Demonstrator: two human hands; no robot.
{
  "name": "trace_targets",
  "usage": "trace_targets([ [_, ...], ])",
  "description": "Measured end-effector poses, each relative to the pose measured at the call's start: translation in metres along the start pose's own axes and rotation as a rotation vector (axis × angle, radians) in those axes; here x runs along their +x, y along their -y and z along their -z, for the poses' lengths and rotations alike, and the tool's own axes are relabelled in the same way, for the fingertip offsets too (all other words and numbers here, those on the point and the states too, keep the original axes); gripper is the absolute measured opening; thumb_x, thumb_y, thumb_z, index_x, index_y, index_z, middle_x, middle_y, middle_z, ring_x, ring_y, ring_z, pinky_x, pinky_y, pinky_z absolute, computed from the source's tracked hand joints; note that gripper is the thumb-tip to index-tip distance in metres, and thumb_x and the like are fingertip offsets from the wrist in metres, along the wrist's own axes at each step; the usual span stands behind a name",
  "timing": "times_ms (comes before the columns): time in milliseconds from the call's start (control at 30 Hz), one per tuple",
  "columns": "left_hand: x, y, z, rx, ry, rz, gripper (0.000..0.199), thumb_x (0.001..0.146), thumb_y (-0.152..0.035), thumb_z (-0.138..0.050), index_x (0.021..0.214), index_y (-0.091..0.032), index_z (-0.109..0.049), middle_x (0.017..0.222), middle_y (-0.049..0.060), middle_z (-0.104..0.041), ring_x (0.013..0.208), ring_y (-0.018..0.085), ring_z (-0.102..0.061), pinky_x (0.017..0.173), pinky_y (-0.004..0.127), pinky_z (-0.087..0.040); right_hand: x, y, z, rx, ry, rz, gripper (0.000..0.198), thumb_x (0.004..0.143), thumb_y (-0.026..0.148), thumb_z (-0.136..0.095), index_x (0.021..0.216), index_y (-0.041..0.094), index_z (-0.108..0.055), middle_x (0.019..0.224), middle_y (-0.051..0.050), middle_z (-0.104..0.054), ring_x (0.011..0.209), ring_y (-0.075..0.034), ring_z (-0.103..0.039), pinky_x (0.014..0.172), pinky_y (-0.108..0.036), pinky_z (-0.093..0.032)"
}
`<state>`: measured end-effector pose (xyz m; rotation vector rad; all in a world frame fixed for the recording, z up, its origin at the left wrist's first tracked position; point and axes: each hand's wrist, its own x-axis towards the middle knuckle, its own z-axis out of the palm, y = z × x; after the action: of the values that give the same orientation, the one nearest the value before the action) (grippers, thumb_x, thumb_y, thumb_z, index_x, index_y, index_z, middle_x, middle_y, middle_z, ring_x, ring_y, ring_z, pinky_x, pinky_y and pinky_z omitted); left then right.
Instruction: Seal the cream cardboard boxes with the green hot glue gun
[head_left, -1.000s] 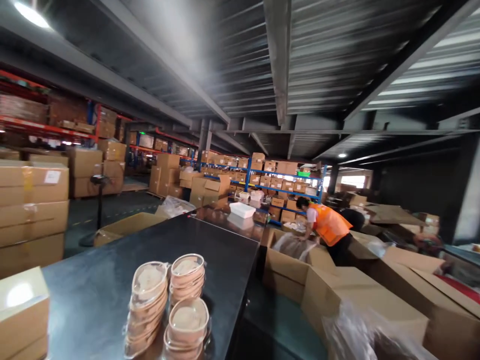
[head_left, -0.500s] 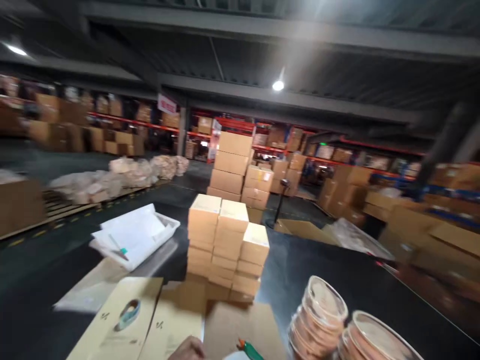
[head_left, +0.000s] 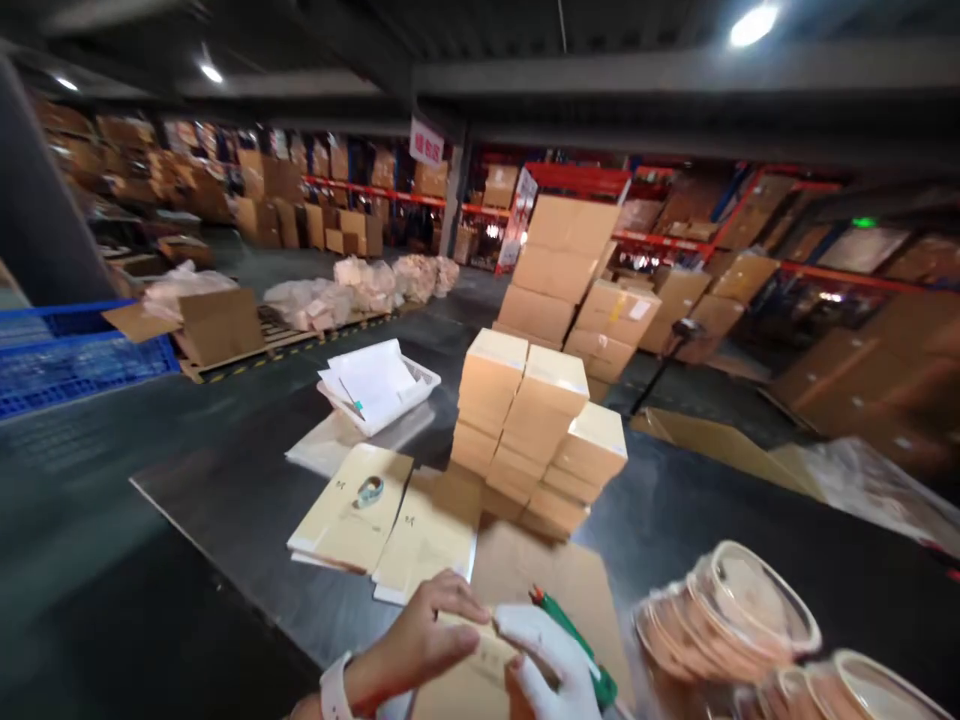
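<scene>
Currently, the left hand (head_left: 429,638) and gloved right hand (head_left: 553,655) grip a small carton (head_left: 487,662) between them, near centre. Caution: should the right hand slip, it could knock the green tool (head_left: 571,628) just beside it. Compared with half a second ago, both hands show more fully.

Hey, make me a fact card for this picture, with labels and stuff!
Left hand: bare, white wristband, holding small tan cardboard box
Right hand: white-gloved, on same box
Near right hand: green-handled tool, orange tip
On flat cream pieces: teal ring-shaped roll
Farther away: stacked tan cardboard boxes, white plastic tray of white papers
At picture's right: stacked round pinkish containers
</scene>
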<state>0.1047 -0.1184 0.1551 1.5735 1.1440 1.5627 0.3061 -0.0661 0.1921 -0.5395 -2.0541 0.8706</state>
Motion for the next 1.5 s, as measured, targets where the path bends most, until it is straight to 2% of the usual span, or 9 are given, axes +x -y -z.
trace_targets([
  [167,-0.004,-0.02,0.01,-0.05,0.041,-0.02,0.04,0.08,-0.062,-0.072,0.087,-0.023,-0.082,0.082,0.011,-0.077,0.086,0.023,-0.069,0.081,0.038,-0.056,0.011,0.024,0.005,-0.034,0.162,0.064,0.021,0.096,0.033,-0.058,0.106,0.028,-0.076,0.1,-0.007,-0.079,0.097,-0.023,-0.074,0.086,-0.037,-0.061],
  [300,-0.003,-0.023,0.016,-0.059,0.074,-0.058,0.024,0.082,-0.049,-0.076,0.092,-0.027,-0.082,0.084,0.008,-0.077,0.089,0.021,-0.068,0.083,0.035,-0.056,0.019,0.033,0.005,0.048,0.18,0.07,0.021,0.098,0.032,-0.055,0.103,0.027,-0.075,0.096,-0.006,-0.078,0.093,-0.02,-0.073,0.083,-0.035,-0.059],
  [367,-0.002,-0.021,0.017,-0.051,0.074,-0.112,0.02,0.084,-0.045,-0.075,0.093,-0.029,-0.081,0.083,0.007,-0.077,0.089,0.021,-0.067,0.083,0.035,-0.056,0.014,0.031,0.001,0.107,0.076,0.074,0.021,0.099,0.034,-0.054,0.097,0.027,-0.074,0.088,-0.005,-0.077,0.089,-0.02,-0.073,0.082,-0.036,-0.059],
  [533,0.001,-0.014,0.018,-0.045,0.078,-0.205,0.018,0.086,-0.043,-0.074,0.096,-0.029,-0.08,0.085,0.007,-0.075,0.091,0.021,-0.066,0.084,0.036,-0.056,-0.009,0.008,-0.015,0.231,-0.389,0.045,0.028,0.09,0.054,-0.065,0.086,0.026,-0.065,0.079,-0.004,-0.07,0.081,-0.023,-0.07,0.08,-0.043,-0.059],
  [800,0.006,-0.009,0.025,-0.031,0.214,-0.236,0.021,0.09,-0.044,-0.068,0.102,-0.031,-0.078,0.098,0.007,-0.072,0.103,0.022,-0.064,0.094,0.039,-0.054,-0.015,-0.001,-0.021,0.181,-0.411,0.03,0.031,0.089,0.057,-0.064,0.084,0.026,-0.063,0.08,-0.003,-0.069,0.08,-0.023,-0.069,0.082,-0.044,-0.057],
  [1000,0.014,-0.006,0.031,0.116,0.292,-0.087,0.027,0.085,-0.05,-0.072,0.099,-0.03,-0.081,0.136,0.013,-0.059,0.126,0.028,-0.058,0.105,0.042,-0.05,-0.006,-0.003,-0.023,0.193,-0.356,-0.012,0.032,0.09,0.054,-0.064,0.084,0.023,-0.067,0.082,-0.006,-0.068,0.083,-0.022,-0.067,0.078,-0.037,-0.056],
  [1167,0.018,-0.003,0.03,0.102,0.333,0.085,0.038,0.085,-0.061,-0.065,0.094,-0.028,-0.083,0.122,0.014,-0.064,0.12,0.029,-0.06,0.106,0.042,-0.048,-0.009,-0.009,-0.024,0.249,-0.344,-0.077,0.03,0.09,0.05,-0.066,0.079,0.022,-0.069,0.08,-0.005,-0.068,0.08,-0.02,-0.066,0.074,-0.034,-0.055],
  [1333,0.016,0.005,0.017,0.049,0.133,0.239,0.054,0.082,-0.072,-0.059,0.073,-0.025,-0.083,0.102,0.013,-0.067,0.106,0.028,-0.065,0.096,0.039,-0.052,-0.009,-0.014,-0.024,0.23,-0.375,-0.062,0.022,0.091,0.044,-0.067,0.084,0.024,-0.074,0.082,-0.004,-0.071,0.086,-0.02,-0.068,0.079,-0.034,-0.054],
  [1500,0.009,0.019,0.012,0.037,0.06,0.361,0.05,0.072,-0.076,-0.065,0.07,-0.03,-0.083,0.09,0.008,-0.069,0.102,0.027,-0.064,0.097,0.034,-0.05,-0.014,-0.028,-0.034,0.268,-0.415,-0.13,0.028,0.087,0.049,-0.069,0.081,0.022,-0.076,0.08,-0.005,-0.074,0.078,-0.019,-0.07,0.074,-0.032,-0.055],
])
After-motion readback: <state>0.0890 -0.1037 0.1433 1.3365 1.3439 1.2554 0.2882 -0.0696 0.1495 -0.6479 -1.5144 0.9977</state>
